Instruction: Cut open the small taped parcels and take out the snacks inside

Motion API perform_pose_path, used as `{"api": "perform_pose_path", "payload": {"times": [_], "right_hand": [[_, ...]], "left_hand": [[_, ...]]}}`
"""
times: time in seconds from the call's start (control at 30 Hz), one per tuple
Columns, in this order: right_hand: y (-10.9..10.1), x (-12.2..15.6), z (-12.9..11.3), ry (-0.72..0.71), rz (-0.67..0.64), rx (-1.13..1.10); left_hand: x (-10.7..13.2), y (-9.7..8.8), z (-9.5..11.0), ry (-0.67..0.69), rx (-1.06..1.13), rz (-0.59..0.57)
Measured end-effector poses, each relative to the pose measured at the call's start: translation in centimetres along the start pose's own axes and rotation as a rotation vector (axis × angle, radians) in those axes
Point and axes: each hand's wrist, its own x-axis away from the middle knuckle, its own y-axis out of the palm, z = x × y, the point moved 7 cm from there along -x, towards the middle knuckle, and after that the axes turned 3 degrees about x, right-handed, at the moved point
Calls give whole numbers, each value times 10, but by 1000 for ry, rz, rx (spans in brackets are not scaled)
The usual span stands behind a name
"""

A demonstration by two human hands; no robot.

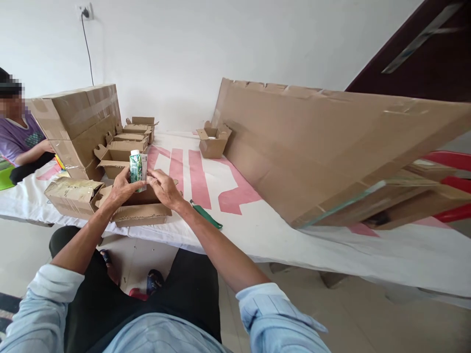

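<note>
Print on the green-and-white carton [136,169] between the left hand [124,187] and right hand [165,188] is too small for me to read from my remote post. The hands partly hide the open box [143,214] beneath them. Beyond their right, I cannot identify what lies inside a small box [213,147]. Frame edges crop a co-worker [10,136], far left, and a large cardboard panel [312,147], far right.

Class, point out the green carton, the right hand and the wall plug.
Green carton [136,169], head view: printed side.
Right hand [165,188], head view: back of the hand.
Wall plug [86,13], head view: black body.
</note>
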Motion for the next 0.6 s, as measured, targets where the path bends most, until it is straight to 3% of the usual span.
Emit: {"api": "perform_pose_path", "payload": {"times": [0.1, 0.17, 0.23, 0.3, 0.37, 0.5, 0.6], "right_hand": [[-49, 5, 23, 6, 154, 96], [-75, 12, 56, 163, 244, 31], [-81, 23, 92, 381, 239, -106], [-67, 39, 121, 560, 173, -231], [-45, 53, 135, 626, 98, -307], [-4, 71, 136, 569, 7, -387], [13, 81, 134, 521, -32, -425]], "left_hand": [[19, -1, 6, -65, 7, -15], [32, 0, 10, -95, -27, -56], [43, 5, 13, -123, -54, -128], [51, 12, 15, -138, -55, -217], [56, 17, 17, -132, -56, -286], [53, 13, 20, -161, 25, -304], [35, -7, 29, -179, 191, -203]]}}
